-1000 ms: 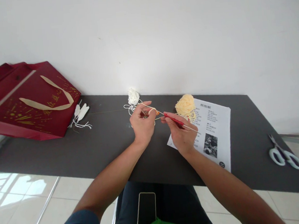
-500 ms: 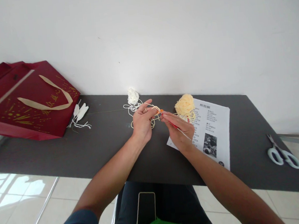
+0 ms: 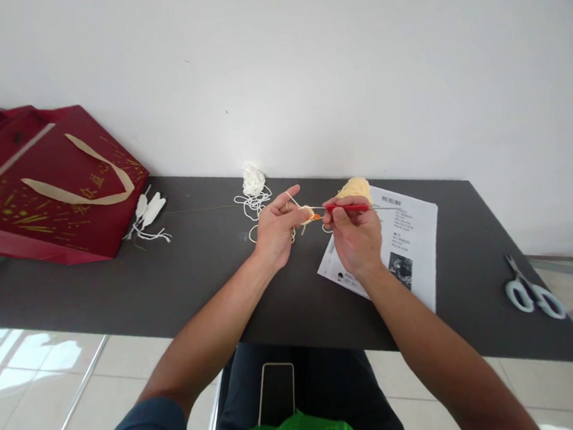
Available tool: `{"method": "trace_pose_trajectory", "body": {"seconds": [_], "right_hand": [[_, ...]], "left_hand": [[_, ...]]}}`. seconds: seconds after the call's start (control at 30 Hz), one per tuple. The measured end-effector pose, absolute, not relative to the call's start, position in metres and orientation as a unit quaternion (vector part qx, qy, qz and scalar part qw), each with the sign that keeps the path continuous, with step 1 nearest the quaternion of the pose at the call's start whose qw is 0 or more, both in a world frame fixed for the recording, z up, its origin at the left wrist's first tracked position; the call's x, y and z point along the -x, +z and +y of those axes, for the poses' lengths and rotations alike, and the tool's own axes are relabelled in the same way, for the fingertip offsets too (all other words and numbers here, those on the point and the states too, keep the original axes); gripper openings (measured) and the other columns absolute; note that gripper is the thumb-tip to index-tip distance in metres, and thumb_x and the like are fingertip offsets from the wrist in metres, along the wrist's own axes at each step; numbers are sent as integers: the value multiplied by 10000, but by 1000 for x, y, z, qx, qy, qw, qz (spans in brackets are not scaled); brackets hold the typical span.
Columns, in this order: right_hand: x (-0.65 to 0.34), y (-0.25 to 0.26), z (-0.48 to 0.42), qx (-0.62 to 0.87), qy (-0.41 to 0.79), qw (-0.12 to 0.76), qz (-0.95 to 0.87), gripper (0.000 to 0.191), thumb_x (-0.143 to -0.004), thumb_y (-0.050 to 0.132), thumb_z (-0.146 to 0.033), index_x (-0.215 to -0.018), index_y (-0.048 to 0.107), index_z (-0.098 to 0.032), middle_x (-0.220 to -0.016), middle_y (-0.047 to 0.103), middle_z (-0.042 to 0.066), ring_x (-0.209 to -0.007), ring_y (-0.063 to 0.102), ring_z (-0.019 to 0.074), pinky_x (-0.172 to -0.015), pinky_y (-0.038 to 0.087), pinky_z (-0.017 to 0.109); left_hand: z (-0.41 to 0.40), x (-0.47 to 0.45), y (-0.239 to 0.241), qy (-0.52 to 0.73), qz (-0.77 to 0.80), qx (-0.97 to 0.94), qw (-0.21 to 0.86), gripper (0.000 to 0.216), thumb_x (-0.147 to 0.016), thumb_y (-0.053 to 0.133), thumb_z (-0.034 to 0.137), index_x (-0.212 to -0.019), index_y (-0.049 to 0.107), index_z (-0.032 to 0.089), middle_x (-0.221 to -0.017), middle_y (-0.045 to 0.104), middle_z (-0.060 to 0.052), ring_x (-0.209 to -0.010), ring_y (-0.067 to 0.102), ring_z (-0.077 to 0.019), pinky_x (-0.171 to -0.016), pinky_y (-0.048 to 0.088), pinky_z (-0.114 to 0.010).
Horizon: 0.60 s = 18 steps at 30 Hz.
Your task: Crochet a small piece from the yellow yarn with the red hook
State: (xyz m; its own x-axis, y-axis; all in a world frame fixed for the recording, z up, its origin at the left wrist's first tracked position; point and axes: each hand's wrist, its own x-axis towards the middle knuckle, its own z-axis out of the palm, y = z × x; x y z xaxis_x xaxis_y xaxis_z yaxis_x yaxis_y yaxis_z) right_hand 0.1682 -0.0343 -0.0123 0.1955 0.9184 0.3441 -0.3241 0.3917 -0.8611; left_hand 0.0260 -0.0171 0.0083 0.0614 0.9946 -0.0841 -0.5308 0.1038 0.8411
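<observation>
My left hand [image 3: 275, 233] pinches a small piece of cream crochet work [image 3: 308, 214], with a strand of yarn running over its raised forefinger. A small orange thing [image 3: 316, 217], perhaps a stitch marker, shows at the edge of that piece. In my right hand [image 3: 356, 235] is a crochet hook [image 3: 348, 203] with a red grip, held nearly level. Its thin metal tip points left and reaches the crochet work. Behind my right hand sits a ball of yellow yarn [image 3: 357, 186], partly hidden. Loose yarn hangs below my left hand.
White yarn [image 3: 253, 179] lies at the table's back. White crocheted pieces [image 3: 151, 209] rest beside a dark red gift bag [image 3: 63, 187] at left. A printed sheet [image 3: 421, 230] lies under my right hand; scissors [image 3: 531, 294] are at far right. A phone [image 3: 277, 393] is on my lap.
My right hand has moved slightly right and turned, bringing the crochet hook from a slant to nearly level. The hook's grip is now farther from my left hand. The view has shifted a little.
</observation>
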Motion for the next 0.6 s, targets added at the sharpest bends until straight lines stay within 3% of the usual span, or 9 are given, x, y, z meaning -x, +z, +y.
{"method": "trace_pose_trajectory", "body": {"seconds": [0.2,0.4,0.5,0.6], "right_hand": [[-176,-7,-39,353,346,699,-518,158,-884,769,-254,-934,620,-253,-936,765,-9,-635,653,98,-601,548,262],[-172,-5,-53,395,158,658,-621,93,-913,726,-228,-963,671,-284,-958,773,24,-901,743,195,-779,618,373],[-168,-2,-56,408,202,678,-577,101,-913,733,-228,-968,661,-273,-965,768,19,-797,731,166,-705,608,336],[-169,1,-52,400,297,702,-509,129,-899,753,-218,-938,635,-253,-932,761,-2,-638,669,110,-607,565,279]], "left_hand": [[-16,-26,4,572,387,-362,626,684,-605,881,159,-1259,682,169,-645,665,73,-568,563,-80,-630,429,-254],[-20,-26,3,598,456,-431,498,640,-671,793,158,-1301,682,168,-666,699,47,-588,594,-112,-627,452,-263],[-24,-26,5,610,455,-488,427,585,-709,733,126,-1288,703,204,-676,689,51,-590,565,-104,-615,440,-257],[-24,-26,6,612,430,-499,437,575,-712,720,108,-1277,709,210,-680,685,52,-602,571,-103,-625,448,-256]]}}
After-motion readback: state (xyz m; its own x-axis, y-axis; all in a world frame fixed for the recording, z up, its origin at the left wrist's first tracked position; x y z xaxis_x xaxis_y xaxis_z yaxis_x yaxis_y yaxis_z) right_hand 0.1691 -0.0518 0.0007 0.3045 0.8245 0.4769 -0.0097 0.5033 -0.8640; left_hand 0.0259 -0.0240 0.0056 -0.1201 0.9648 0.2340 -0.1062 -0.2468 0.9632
